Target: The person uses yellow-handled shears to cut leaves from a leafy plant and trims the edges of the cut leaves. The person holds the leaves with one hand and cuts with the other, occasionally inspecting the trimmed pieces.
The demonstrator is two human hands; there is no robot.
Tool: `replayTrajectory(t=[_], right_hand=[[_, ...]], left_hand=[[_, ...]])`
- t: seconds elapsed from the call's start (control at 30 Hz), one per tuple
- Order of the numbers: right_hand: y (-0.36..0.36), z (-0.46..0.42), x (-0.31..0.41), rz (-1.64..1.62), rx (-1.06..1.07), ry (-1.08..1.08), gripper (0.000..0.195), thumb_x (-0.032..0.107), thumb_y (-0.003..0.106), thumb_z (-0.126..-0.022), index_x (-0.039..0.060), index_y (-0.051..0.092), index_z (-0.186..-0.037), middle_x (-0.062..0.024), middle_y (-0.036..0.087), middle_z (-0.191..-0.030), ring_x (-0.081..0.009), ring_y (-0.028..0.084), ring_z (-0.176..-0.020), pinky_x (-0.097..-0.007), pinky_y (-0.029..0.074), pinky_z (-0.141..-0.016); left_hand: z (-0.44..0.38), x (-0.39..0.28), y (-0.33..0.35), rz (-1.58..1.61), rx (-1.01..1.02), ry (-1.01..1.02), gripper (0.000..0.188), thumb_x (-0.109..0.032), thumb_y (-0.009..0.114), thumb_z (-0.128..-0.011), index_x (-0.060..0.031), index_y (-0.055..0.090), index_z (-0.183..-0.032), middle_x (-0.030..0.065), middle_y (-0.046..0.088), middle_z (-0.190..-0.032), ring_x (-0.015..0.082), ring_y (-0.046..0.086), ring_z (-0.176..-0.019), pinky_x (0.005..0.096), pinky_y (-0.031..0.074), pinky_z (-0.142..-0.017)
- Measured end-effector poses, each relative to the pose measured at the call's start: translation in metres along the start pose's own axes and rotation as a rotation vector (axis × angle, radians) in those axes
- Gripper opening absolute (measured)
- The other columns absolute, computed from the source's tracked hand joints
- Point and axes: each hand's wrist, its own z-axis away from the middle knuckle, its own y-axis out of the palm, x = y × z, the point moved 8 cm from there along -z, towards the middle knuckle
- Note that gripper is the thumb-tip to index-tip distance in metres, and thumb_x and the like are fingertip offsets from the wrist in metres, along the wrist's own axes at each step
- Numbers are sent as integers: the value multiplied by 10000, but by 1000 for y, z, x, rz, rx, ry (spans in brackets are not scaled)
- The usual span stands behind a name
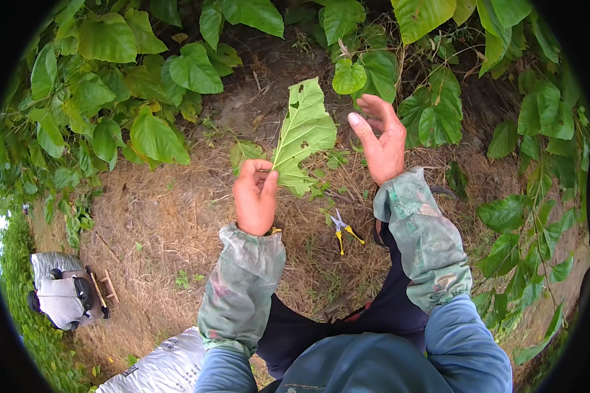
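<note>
My left hand (256, 196) pinches a large green leaf (307, 130) by its stalk end, between thumb and fingers. The leaf has a ragged edge and several small holes, and its veined side faces me. To the right of the leaf, my right hand (381, 135) is raised with thumb and fingers apart and nothing in it. Below and between my hands, pruning shears (343, 230) with yellow handles lie on the dry grass, their blades apart. Stained green sleeve covers reach up both my forearms.
Leafy branches (160, 137) hang at the upper left, with more foliage (509, 216) along the right. A white woven sack (162, 363) bearing writing lies at the lower left. Farther off, a person (66, 299) bends beside another sack (54, 264) and a wooden frame (109, 285).
</note>
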Motion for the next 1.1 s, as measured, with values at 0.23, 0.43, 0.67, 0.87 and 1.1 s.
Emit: replayTrajectory(t=[0.23, 0.43, 0.67, 0.87, 1.1], right_hand=[[54, 23, -35, -510, 456, 453, 495, 137, 778, -864, -11, 580, -1292, -124, 668, -1196, -196, 625, -1124, -355, 490, -990], [66, 24, -39, -698, 384, 488, 246, -39, 697, -854, -7, 704, -1098, -66, 740, -1030, -142, 683, -919, -328, 532, -879], [56, 14, -49, -792, 392, 552, 239, 11, 704, -847, 14, 703, -1086, -50, 739, -1030, -137, 675, -928, -311, 503, -902], [54, 18, -49, -676, 368, 530, 267, -12, 680, -842, -4, 688, -1108, -55, 732, -1018, -137, 672, -884, -309, 529, -839], [60, 19, -36, -749, 455, 543, 289, -7, 707, -839, -2, 685, -1126, -56, 730, -1030, -140, 675, -909, -314, 529, -857]], left_hand=[[2, 13, 14, 213, 43, -108, 154, 43, 641, -917, 0, 549, -1033, 54, 630, -889, 99, 630, -786, 243, 535, -666], [12, 14, 39, 560, 40, -194, 218, 45, 666, -913, -19, 564, -1095, 80, 649, -1055, 125, 651, -877, 266, 567, -712], [27, 10, 69, 1114, 429, -595, 416, -80, 647, -970, -54, 522, -1366, 52, 672, -1152, 157, 658, -1020, 342, 552, -844], [33, 10, 76, 1060, 381, -604, 314, -94, 659, -964, -82, 549, -1258, 37, 666, -1193, 164, 638, -1095, 382, 538, -863], [26, 13, 69, 1045, 246, -499, 422, 18, 642, -934, -39, 516, -1333, 87, 640, -1266, 205, 632, -1138, 389, 533, -953]])
